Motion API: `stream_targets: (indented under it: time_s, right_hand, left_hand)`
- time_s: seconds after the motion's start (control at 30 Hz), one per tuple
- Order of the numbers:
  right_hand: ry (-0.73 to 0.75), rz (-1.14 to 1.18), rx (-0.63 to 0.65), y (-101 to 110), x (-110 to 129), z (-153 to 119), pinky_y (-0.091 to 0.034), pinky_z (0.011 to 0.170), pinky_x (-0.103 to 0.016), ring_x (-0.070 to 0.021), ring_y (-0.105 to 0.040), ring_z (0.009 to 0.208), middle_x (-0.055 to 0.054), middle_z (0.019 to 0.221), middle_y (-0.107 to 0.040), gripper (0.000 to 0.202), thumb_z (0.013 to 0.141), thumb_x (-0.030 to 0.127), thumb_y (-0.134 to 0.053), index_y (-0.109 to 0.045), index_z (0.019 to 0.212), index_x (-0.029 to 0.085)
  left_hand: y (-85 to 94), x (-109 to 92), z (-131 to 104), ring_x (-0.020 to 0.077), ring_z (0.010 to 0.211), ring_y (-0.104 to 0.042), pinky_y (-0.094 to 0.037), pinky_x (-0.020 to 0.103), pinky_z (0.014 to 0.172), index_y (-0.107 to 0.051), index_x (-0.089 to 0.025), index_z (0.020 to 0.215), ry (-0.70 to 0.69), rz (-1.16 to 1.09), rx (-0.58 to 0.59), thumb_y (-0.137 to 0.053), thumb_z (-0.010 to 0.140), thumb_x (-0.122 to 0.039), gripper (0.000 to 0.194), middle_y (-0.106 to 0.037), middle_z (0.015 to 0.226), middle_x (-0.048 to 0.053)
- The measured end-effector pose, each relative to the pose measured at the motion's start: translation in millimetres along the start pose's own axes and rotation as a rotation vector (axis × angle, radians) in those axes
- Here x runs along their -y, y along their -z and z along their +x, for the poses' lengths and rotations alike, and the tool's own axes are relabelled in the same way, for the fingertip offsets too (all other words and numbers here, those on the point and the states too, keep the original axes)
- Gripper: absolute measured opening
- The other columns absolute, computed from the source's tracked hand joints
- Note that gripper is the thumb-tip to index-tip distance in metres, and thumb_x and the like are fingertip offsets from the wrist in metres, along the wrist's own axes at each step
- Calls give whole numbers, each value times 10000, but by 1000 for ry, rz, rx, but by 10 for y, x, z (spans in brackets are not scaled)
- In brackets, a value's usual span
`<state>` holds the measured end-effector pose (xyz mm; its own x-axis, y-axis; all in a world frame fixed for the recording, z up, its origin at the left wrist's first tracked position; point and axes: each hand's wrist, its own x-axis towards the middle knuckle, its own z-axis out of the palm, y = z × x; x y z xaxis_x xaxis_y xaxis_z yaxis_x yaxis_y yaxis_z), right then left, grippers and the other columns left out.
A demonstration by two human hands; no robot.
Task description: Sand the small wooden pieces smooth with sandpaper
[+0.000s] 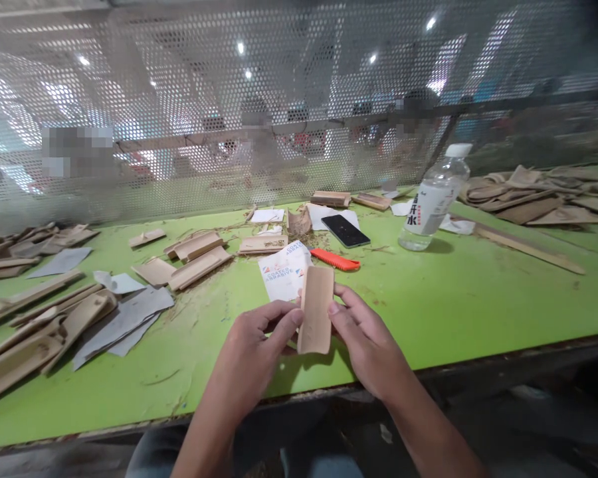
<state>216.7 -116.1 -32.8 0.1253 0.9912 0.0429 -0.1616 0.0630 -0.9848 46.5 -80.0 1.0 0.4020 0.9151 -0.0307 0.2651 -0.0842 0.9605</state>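
A short, curved piece of pale bamboo (317,312) is held upright between my two hands, its hollow side facing me. My left hand (262,338) grips its left edge with the thumb in front. On the right edge, my right hand (363,332) pinches it between thumb and fingers. Just behind it lie a white sheet of abrasive paper (282,271) with printed lettering and a red-orange cutter handle (336,259). A dark phone (346,231) rests farther back on white paper.
The green table (478,299) carries a water bottle (431,202) at right, bamboo pieces (199,267) and grey sandpaper sheets (129,318) at left, and a bamboo pile (528,192) at far right. A perforated screen (204,99) stands behind.
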Motion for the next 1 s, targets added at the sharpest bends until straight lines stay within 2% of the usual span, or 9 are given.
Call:
stream_targets:
  time_s: [0.13, 0.3, 0.47, 0.6, 0.67, 0.77, 0.87, 0.93, 1.0]
  right_hand:
    - [34, -74, 19, 8, -1, -3, -572, 880, -342, -257, -724, 1079, -99, 1242, -759, 531, 1017, 544, -569, -535, 1448, 234]
    - [44, -113, 59, -4, 9, -35, -577, 746, -312, -249, -752, 955, -95, 1140, -783, 530, 1033, 523, -550, -482, 1469, 230]
    - [63, -185, 15, -37, 4, -23, -587, 928, -397, -300, -732, 1116, -121, 1239, -769, 442, 951, 506, -688, -680, 1273, 205]
    - [-27, 54, -57, -32, 12, 7, -622, 903, -415, -294, -767, 1077, -122, 1222, -783, 371, 940, 509, -705, -689, 1153, 206]
    - [-62, 182, -41, -22, 19, 12, -645, 854, -415, -294, -786, 1024, -128, 1180, -795, 378, 915, 501, -741, -663, 1128, 199]
    - [-86, 242, -21, -6, 23, 12, -656, 832, -429, -302, -794, 988, -132, 1084, -815, 412, 897, 508, -762, -655, 1130, 185]
    - [-91, 270, -11, 9, 22, 12, -658, 810, -415, -290, -799, 947, -119, 1022, -822, 411, 884, 501, -781, -667, 1120, 184]
    - [-83, 271, -12, 16, 24, 13, -656, 792, -395, -276, -803, 911, -111, 992, -822, 393, 874, 500, -793, -681, 1076, 182]
    - [-80, 273, -18, 20, 29, 10, -653, 755, -371, -269, -807, 875, -101, 957, -821, 383, 863, 508, -800, -690, 1027, 180]
  left_hand:
    - [2, -20, -26, 163, 753, -668, -536, 257, 698, -781, -232, 1091, -55, 112, -36, -570, 1013, -441, 307, -730, 848, -5]
    - [-15, 19, -43, 174, 756, -668, -492, 274, 727, -786, -236, 1017, -78, 210, -97, -535, 1029, -417, 310, -742, 797, -15]
    - [-12, -2, 4, 195, 808, -706, -505, 279, 734, -766, -238, 925, -105, 219, -64, -570, 1012, -432, 290, -781, 898, -3]
    - [180, -173, 123, 236, 812, -721, -511, 331, 735, -752, -225, 947, -135, 587, -91, -578, 999, -396, 249, -796, 914, 29]
    - [284, -217, 213, 280, 978, -726, -539, 384, 847, -728, -203, 1106, -216, 769, -105, -539, 1013, -385, 279, -787, 1099, 81]
    - [330, -158, 378, 305, 1362, -569, -465, 435, 1113, -568, -155, 1424, -338, 971, 56, -522, 1018, -341, 449, -609, 1488, 147]
    - [254, -25, 548, 341, 1519, -396, -375, 465, 1212, -397, -94, 1560, -338, 1100, 200, -609, 967, -303, 664, -418, 1643, 207]
    - [185, 39, 649, 368, 1439, -506, -468, 477, 1130, -413, -107, 1545, -319, 1137, 225, -626, 960, -303, 653, -495, 1582, 230]
    - [131, 66, 732, 354, 1193, -698, -584, 447, 928, -523, -142, 1438, -296, 1184, 247, -561, 1003, -304, 466, -675, 1370, 207]
